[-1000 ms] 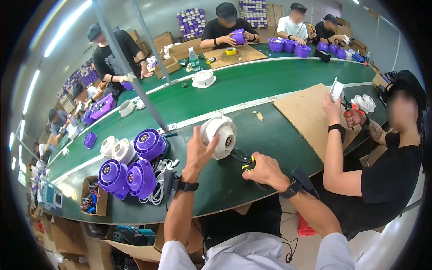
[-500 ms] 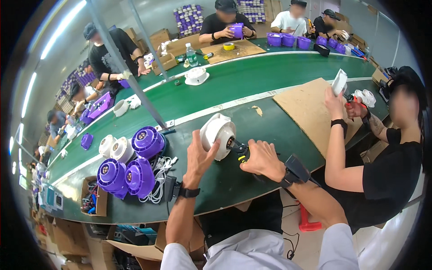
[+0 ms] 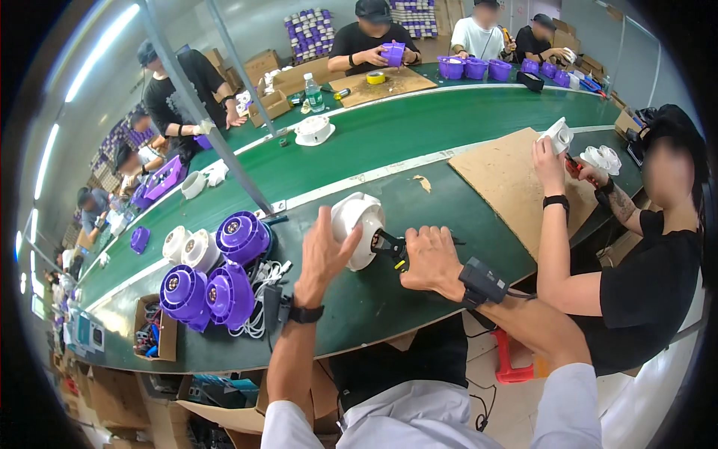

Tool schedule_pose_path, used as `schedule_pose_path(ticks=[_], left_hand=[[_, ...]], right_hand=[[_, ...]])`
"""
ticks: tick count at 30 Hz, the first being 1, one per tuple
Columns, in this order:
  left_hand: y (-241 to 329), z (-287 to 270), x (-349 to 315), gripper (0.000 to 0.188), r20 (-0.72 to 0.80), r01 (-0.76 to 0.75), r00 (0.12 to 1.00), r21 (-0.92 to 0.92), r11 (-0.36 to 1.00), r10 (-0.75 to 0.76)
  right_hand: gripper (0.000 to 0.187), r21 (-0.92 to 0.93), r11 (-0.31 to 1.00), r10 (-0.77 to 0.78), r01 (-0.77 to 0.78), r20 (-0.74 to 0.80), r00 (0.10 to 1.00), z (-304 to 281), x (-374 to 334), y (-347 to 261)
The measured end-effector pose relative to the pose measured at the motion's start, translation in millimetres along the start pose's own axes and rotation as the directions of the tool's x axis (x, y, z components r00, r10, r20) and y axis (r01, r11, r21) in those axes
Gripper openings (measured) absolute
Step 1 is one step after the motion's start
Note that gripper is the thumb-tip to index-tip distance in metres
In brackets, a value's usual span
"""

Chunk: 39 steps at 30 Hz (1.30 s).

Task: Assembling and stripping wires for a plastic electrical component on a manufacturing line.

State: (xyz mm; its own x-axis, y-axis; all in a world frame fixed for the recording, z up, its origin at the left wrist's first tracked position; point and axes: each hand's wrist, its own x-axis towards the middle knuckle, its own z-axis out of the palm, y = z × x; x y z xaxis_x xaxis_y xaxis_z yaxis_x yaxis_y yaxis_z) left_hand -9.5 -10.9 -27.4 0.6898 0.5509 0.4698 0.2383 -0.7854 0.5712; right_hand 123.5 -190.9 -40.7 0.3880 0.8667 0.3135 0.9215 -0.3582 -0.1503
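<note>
A green workbench (image 3: 479,247) is spanning the foreground. Above it, the left hand (image 3: 323,251) is gripping one white housing (image 3: 348,213); the right hand (image 3: 431,258) is clenching one pair of pliers (image 3: 397,249) at its hub (image 3: 375,239). A loose bite could be letting them slip. Leftward, three purple units (image 3: 255,245) and two white units (image 3: 200,251) are resting.

We see smooth, softly glossy plastic on the white housing (image 3: 359,209) and the purple housings (image 3: 241,241), a smooth green worktop (image 3: 359,318), a matt, wood-like brown board (image 3: 493,172), and partly hidden pliers (image 3: 390,248), apparently metal-tipped.
</note>
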Motion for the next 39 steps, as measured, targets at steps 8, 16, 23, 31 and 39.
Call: schedule_pose_path(ticks=[8,16,23,31,39], left_hand=[[10.5,-11.0,15.8,0.086,0.191,0.191,0.960,0.088,0.978,-0.205],[-0.3,7.8,-22.1,0.058,-0.058,0.013,0.998,0.006,1.000,-0.012],[-19.7,-24.7,39.0,0.069,0.369,0.042,0.918,0.272,0.961,-0.145],[0.8,4.9,-13.1,0.080,-0.061,0.009,0.998,-0.330,0.944,-0.031],[-5.9,-1.8,1.7,0.061,0.082,0.132,0.988,-0.030,0.991,-0.129]], right_hand=[[0.041,-0.048,0.996,-0.071,0.070,-0.005,0.997,9.8,-15.7,-2.4],[0.047,0.356,0.886,0.194,-0.296,0.295,0.936,-11.6,-8.4,-7.6],[0.039,-0.100,0.984,-0.151,0.146,-0.045,0.988,2.0,-4.0,-16.8],[0.037,-0.126,0.991,-0.053,0.045,-0.060,0.997,1.4,-5.1,7.0],[0.043,0.325,0.910,0.181,-0.256,0.245,0.953,-20.1,-4.7,-9.7]])
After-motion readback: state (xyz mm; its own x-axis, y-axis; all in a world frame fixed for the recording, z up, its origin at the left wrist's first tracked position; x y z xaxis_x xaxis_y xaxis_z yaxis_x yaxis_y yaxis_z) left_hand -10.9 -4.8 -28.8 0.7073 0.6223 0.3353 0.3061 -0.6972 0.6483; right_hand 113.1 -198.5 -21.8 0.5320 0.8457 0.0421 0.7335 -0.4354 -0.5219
